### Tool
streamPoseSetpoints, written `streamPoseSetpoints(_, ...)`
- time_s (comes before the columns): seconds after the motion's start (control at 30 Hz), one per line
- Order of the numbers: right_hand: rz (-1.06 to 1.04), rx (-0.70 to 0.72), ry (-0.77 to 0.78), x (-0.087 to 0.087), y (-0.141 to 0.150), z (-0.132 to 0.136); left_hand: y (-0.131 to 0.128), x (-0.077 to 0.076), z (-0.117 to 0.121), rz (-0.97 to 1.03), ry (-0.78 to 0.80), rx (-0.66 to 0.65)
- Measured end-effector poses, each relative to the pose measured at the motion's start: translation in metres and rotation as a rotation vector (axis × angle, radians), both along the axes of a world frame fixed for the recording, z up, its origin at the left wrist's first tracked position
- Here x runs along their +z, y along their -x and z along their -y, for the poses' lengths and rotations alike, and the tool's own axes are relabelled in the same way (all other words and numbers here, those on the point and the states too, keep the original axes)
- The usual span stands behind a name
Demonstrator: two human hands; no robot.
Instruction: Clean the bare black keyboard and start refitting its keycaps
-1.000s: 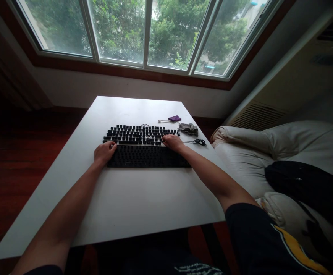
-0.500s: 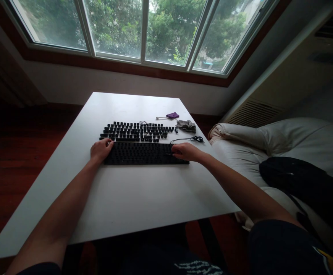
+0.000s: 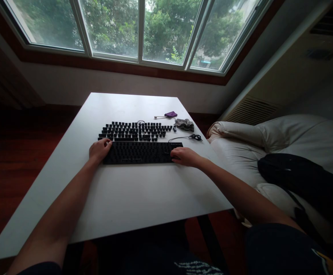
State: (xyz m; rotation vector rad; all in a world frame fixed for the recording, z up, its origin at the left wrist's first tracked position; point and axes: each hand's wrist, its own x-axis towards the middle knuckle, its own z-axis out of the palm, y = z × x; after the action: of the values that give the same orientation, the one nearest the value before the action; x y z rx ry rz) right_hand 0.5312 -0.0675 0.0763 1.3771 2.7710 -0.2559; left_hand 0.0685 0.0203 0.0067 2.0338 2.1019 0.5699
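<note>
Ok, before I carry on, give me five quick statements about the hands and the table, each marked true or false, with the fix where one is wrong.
1. The left hand and right hand are both at the keyboard. True.
2. The right hand is at the keyboard's left end. False: it is over the right part; the left hand is at the left end.
3. The keycaps lie in rows on the table. True.
4. The keycaps are nearer the person than the keyboard. False: they lie beyond it.
5. The grey cloth lies near the table's right edge. True.
</note>
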Motion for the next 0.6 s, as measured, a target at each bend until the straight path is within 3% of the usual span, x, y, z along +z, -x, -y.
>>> streamPoseSetpoints(0.6,0.047,-0.005,-0.047,-0.0053,-0.0004,0.0064,-0.0029,0.0024,-0.0002,-0.012,0.019,0.019)
